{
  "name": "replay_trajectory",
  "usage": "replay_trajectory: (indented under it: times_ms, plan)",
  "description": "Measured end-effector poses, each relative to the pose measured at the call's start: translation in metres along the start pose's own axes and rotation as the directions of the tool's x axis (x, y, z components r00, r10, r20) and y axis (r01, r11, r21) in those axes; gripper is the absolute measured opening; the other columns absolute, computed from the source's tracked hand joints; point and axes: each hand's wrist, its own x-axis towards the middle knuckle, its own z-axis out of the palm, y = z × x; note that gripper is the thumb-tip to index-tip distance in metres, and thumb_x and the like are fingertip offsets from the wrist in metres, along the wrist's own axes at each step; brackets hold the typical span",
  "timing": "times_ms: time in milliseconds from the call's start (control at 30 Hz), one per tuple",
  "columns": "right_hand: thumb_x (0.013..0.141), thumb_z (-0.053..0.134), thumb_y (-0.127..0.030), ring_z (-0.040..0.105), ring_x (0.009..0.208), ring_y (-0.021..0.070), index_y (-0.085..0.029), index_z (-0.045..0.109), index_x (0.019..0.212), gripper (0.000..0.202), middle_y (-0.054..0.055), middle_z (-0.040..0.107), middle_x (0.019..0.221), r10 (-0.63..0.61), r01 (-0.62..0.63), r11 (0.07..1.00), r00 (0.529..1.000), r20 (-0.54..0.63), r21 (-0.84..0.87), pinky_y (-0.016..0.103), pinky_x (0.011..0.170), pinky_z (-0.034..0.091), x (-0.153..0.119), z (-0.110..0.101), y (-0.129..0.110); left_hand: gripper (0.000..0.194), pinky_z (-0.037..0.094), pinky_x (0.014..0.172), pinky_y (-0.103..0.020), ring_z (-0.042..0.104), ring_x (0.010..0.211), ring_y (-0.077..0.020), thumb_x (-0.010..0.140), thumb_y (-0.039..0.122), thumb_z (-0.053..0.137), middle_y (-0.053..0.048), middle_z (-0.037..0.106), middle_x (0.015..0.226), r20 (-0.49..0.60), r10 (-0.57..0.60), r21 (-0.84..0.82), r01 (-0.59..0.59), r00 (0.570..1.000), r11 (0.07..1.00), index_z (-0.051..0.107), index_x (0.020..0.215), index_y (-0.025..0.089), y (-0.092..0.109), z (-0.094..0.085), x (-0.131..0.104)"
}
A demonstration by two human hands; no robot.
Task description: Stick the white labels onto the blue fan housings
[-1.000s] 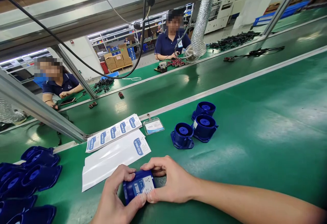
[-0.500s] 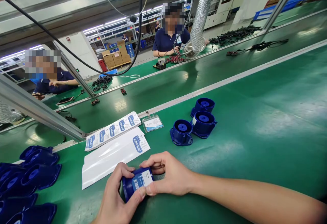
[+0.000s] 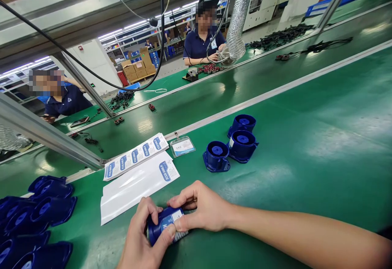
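Note:
A blue round plastic housing (image 3: 155, 231) lies on its side low in the middle of the head view, held between my hands. Around its curved wall runs a blue and white label (image 3: 168, 221). My left hand (image 3: 141, 236) wraps the housing from the left, its thumb pressing on the label. From the right, my right hand (image 3: 206, 211) grips the other side, thumb on the label and fingers curled behind. Just beyond, a white backing sheet (image 3: 131, 195) carries one printed label at its right end. A stack of label sheets (image 3: 134, 158) lies behind it.
Three blue housings (image 3: 217, 150) stand together on the green bench (image 3: 290, 171), right of a clear badge holder (image 3: 183, 146). Several more housings (image 3: 50, 211) crowd the left. A metal post (image 3: 45, 132) slants at left. Two people (image 3: 202, 44) sit across the conveyor (image 3: 183, 97).
The housing has rolled slightly in my hands, and more of the label's right part now wraps downward past my thumbs. Both hands keep their hold. The view has shifted a little.

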Motion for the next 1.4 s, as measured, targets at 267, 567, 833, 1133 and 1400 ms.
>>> replay_trajectory:
  times_ms: [267,567,833,1133,1400]
  plan:
    - [0.054,0.102,-0.043,0.079,0.109,0.0355,-0.016,0.080,0.069,0.037,0.009,0.084,0.082,-0.083,0.084,0.995,0.996,0.014,-0.049,0.041,0.093,0.061,0.006,0.000,0.001,0.034,0.039,0.072,-0.029,0.051,0.077,-0.0186,0.102,0.046,0.061,0.000,0.053,0.080,0.055,0.008,0.163,-0.017,0.998,0.987,0.049,0.080,0.023,0.005,-0.003,0.004]
    - [0.061,0.095,-0.058,0.071,0.107,0.0339,-0.021,0.072,0.127,0.078,0.011,0.078,0.116,-0.424,0.418,0.621,0.891,0.165,-0.663,0.046,0.096,0.055,0.008,0.008,0.017,0.038,0.047,0.081,-0.029,0.058,0.089,-0.0213,0.101,0.061,0.058,-0.002,0.062,0.091,-0.061,-0.177,-0.214,0.161,0.982,0.964,0.056,0.111,0.024,-0.004,-0.004,0.018]
    - [0.029,0.105,-0.051,0.060,0.084,0.0207,-0.022,0.064,0.085,0.076,-0.002,0.064,0.091,-0.432,0.409,0.732,0.897,0.093,-0.545,0.032,0.078,0.047,0.021,0.017,0.025,0.034,0.043,0.091,-0.032,0.053,0.098,-0.0220,0.107,0.055,0.046,-0.004,0.058,0.102,-0.087,0.017,-0.197,-0.034,0.996,0.980,0.057,0.119,0.026,-0.019,0.006,0.001]
    - [0.049,0.100,-0.061,0.056,0.068,0.0151,-0.018,0.060,0.058,0.060,-0.002,0.065,0.070,-0.194,0.180,0.951,0.980,-0.032,-0.250,0.029,0.065,0.039,0.017,0.018,0.011,0.038,0.043,0.092,-0.038,0.055,0.099,-0.0259,0.106,0.055,0.045,-0.008,0.059,0.108,-0.056,0.092,-0.113,-0.097,0.994,0.989,0.061,0.118,0.024,-0.016,0.009,-0.009]
    - [0.076,0.085,-0.059,0.069,0.084,0.0226,-0.019,0.080,0.093,0.044,0.005,0.078,0.090,-0.343,0.318,0.799,0.938,0.048,-0.510,0.033,0.076,0.051,0.005,0.013,-0.002,0.041,0.046,0.098,-0.034,0.057,0.107,-0.0248,0.105,0.058,0.047,-0.007,0.061,0.111,-0.050,-0.003,-0.289,-0.012,0.999,0.957,0.059,0.125,0.025,-0.020,0.008,0.000]
